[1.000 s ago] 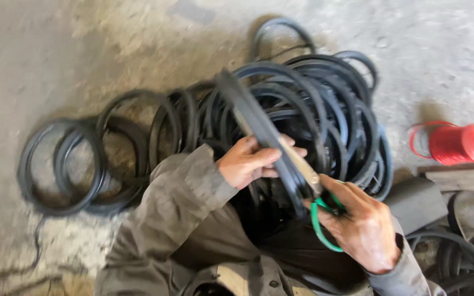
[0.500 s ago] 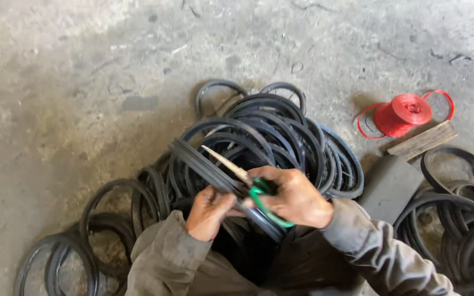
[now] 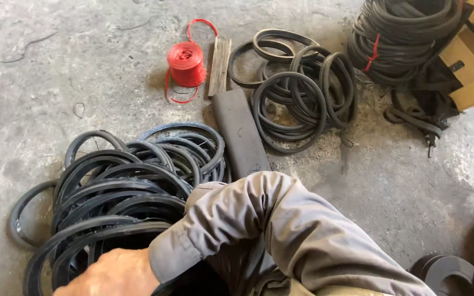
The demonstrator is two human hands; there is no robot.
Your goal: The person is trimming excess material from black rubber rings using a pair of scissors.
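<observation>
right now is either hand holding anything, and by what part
Cannot be told. One hand shows at the bottom edge over the black rubber rings, its fingers out of view; which hand it is is unclear, and the other is out of view.

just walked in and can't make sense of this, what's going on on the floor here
A person in a grey jacket sits over a pile of black rubber rings on a concrete floor. One hand rests at the pile's near edge; which hand it is, and whether it grips anything, is unclear. Beyond lie a red twine spool, a dark flat pad, more loose rings and a tied bundle.
</observation>
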